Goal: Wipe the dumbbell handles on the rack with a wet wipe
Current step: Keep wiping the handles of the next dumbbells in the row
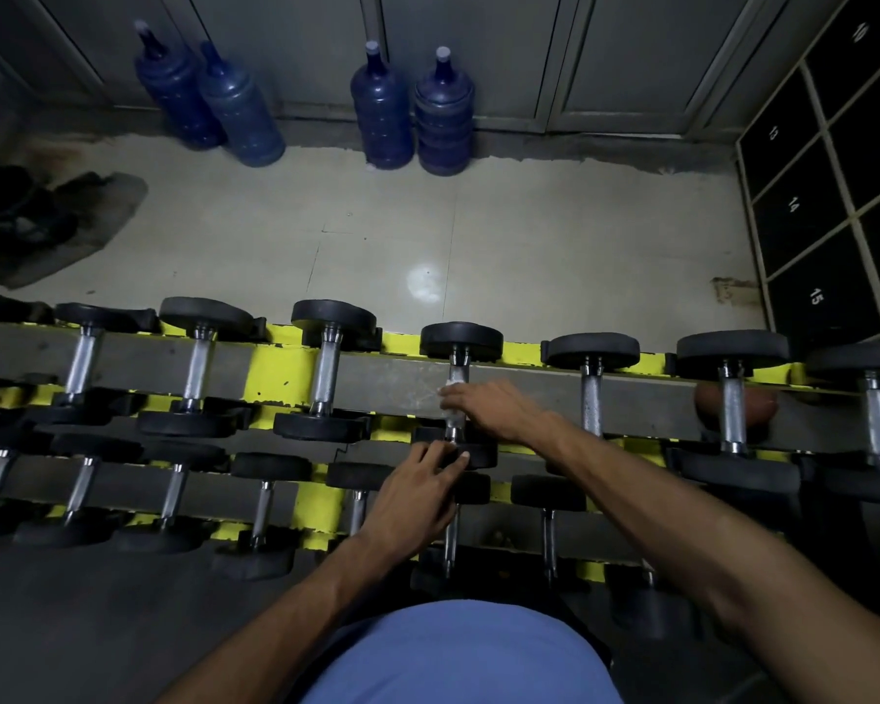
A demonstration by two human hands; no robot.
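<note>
Fingers [461, 393] of the right hand [496, 410] curl over a crumpled white wet wipe [452, 382], gripping it around the knurled steel handle [459, 370] of a black round-headed dumbbell [461, 340]. That dumbbell lies crosswise on the upper tier of the grey and yellow metal rack [275, 370], roughly mid-row among similar dumbbells. The left hand [417, 495] reaches forward with its fingers [448, 462] nearly straight and close together, the tips resting on the dumbbell's near black head [481, 454]. A lower tier of smaller dumbbells sits nearer the person, whose blue shirt [458, 652] fills the bottom edge. Beyond the rack, four blue plastic water jugs [382, 114] stand on the pale tiled floor [555, 236], beside black numbered lockers [809, 215].
</note>
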